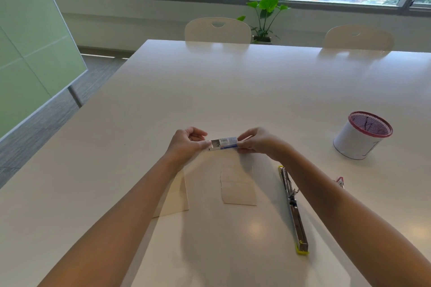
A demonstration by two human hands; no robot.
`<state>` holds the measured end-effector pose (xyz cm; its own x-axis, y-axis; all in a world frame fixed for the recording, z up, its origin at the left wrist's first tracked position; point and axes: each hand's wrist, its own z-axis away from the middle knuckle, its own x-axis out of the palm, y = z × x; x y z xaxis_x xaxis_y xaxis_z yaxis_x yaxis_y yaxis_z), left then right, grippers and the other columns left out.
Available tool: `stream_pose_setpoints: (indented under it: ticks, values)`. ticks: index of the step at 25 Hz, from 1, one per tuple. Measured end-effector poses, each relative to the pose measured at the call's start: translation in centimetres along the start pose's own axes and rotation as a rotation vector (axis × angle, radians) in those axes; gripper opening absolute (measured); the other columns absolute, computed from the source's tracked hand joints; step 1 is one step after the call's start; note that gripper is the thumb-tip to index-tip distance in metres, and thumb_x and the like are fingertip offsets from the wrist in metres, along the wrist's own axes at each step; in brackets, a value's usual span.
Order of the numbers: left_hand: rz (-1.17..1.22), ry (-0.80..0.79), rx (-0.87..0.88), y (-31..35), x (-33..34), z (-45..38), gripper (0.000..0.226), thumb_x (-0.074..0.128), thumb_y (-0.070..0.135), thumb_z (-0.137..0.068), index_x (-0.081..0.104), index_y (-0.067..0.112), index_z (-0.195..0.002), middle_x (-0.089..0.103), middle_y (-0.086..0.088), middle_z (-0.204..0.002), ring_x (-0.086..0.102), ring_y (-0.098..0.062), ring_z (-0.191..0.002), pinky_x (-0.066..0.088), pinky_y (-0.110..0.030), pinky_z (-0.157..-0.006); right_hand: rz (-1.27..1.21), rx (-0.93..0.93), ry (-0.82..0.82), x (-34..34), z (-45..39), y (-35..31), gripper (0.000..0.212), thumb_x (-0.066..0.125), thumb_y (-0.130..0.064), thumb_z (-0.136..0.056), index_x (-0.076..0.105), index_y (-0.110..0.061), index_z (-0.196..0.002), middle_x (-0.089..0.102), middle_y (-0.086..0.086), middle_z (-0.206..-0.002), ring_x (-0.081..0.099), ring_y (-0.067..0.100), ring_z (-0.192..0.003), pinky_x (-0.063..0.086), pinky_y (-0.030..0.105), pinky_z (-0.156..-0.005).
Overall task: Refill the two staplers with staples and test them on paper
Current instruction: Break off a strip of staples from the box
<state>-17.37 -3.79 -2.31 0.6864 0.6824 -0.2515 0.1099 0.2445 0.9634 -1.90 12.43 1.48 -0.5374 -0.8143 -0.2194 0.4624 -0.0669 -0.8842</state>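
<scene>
- Midway at best, by the look of things: yellow stapler swung fully open and flat on the white table, steel channel exposed, apparently awaiting its refill.
- Second stapler, red, barely visible behind the right forearm; loaded or not, impossible to tell.
- Two paper sheets lying near the table's front edge, one folded sheet under the left forearm, one creased sheet between the arms; no test staples visible on either.
- Small staple box held up above the table, between both hands, its left end flap open.
- Left hand curled, fingertips pinching the box's open end.
- Right hand curled likewise, gripping the closed end.
- Still to come, presumably: drawing out a staple strip, loading both staplers, closing them, testing on paper.
- White mesh-topped pen holder standing well off to the right.
</scene>
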Motion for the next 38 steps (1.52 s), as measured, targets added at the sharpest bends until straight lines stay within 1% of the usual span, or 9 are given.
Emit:
stream_pose_setpoints:
  ticks: [3,9,14,20,24,29,32,35,38]
  values:
    - [-0.009,0.06,0.012,0.1,0.2,0.1,0.023,0.088,0.018,-0.074,0.075,0.014,-0.092,0.075,-0.006,-0.089,0.07,-0.013,-0.079,0.056,-0.022,-0.073,-0.018,-0.009,0.016,0.1,-0.1,0.1,0.02,0.066,0.007,-0.088,0.063,0.009,-0.108,0.062,0.017,-0.088,0.065,0.02,-0.072,0.059,0.018,-0.058]
    - [0.105,0.139,-0.004,0.4,1.2,0.3,0.02,0.091,0.011,-0.07,0.076,0.007,-0.084,0.077,-0.011,-0.079,0.076,-0.025,-0.079,0.062,-0.03,-0.075,-0.007,-0.004,0.023,-0.3,-0.3,0.2,0.029,0.069,0.009,-0.085,0.064,0.008,-0.114,0.064,0.023,-0.097,0.067,0.022,-0.073,0.061,0.023,-0.065]
    - [0.113,0.13,-0.038,0.6,1.3,0.2,0.022,0.091,0.012,-0.069,0.076,0.006,-0.083,0.078,-0.01,-0.078,0.077,-0.022,-0.078,0.062,-0.033,-0.077,0.023,-0.025,0.028,0.6,-0.6,0.2,0.019,0.073,0.005,-0.083,0.067,0.001,-0.101,0.067,0.02,-0.094,0.069,0.02,-0.073,0.061,0.021,-0.063]
    - [0.145,0.11,-0.036,0.6,1.4,0.3,0.02,0.089,0.008,-0.071,0.075,0.002,-0.085,0.077,-0.014,-0.081,0.077,-0.026,-0.081,0.062,-0.04,-0.082,0.069,-0.038,0.046,1.4,-1.1,0.2,0.014,0.078,0.0,-0.081,0.068,-0.007,-0.087,0.07,0.017,-0.09,0.073,0.021,-0.078,0.062,0.025,-0.07]
    - [0.154,0.086,-0.023,0.6,1.6,0.4,0.016,0.084,0.005,-0.077,0.077,0.005,-0.09,0.077,-0.015,-0.083,0.076,-0.031,-0.086,0.061,-0.039,-0.084,0.095,-0.038,0.066,1.7,-1.2,0.3,0.014,0.079,-0.002,-0.081,0.068,-0.009,-0.087,0.07,0.018,-0.096,0.074,0.023,-0.086,0.061,0.032,-0.083]
    - [0.145,0.049,-0.023,0.7,1.3,0.4,0.019,0.083,0.007,-0.08,0.077,0.007,-0.098,0.078,-0.012,-0.086,0.076,-0.026,-0.087,0.062,-0.03,-0.079,0.114,-0.05,0.094,2.0,-1.0,-0.1,0.016,0.079,-0.002,-0.081,0.069,-0.005,-0.093,0.071,0.02,-0.099,0.073,0.02,-0.079,0.062,0.022,-0.068]
    - [0.143,0.047,-0.025,0.6,1.2,0.4,0.021,0.084,0.008,-0.078,0.077,0.008,-0.097,0.078,-0.011,-0.086,0.077,-0.022,-0.083,0.062,-0.027,-0.075,0.128,-0.052,0.099,2.1,-0.5,-0.2,0.017,0.078,-0.001,-0.081,0.069,-0.003,-0.095,0.071,0.021,-0.101,0.073,0.02,-0.078,0.061,0.02,-0.065]
    - [0.139,0.069,-0.051,0.4,1.1,0.3,0.018,0.086,0.01,-0.076,0.077,0.009,-0.091,0.078,-0.01,-0.083,0.077,-0.021,-0.079,0.061,-0.029,-0.074,0.099,-0.03,0.098,1.9,-0.4,-0.3,0.02,0.078,0.001,-0.08,0.067,-0.002,-0.097,0.068,0.022,-0.104,0.073,0.025,-0.084,0.062,0.025,-0.071]
    - [0.168,0.09,-0.081,0.4,1.0,0.0,0.012,0.082,0.01,-0.08,0.075,0.003,-0.086,0.078,-0.011,-0.079,0.077,-0.021,-0.078,0.062,-0.027,-0.071,0.074,-0.002,0.096,0.7,-0.2,-0.3,0.028,0.077,0.0,-0.082,0.064,0.001,-0.106,0.068,0.02,-0.099,0.073,0.024,-0.08,0.06,0.031,-0.082]
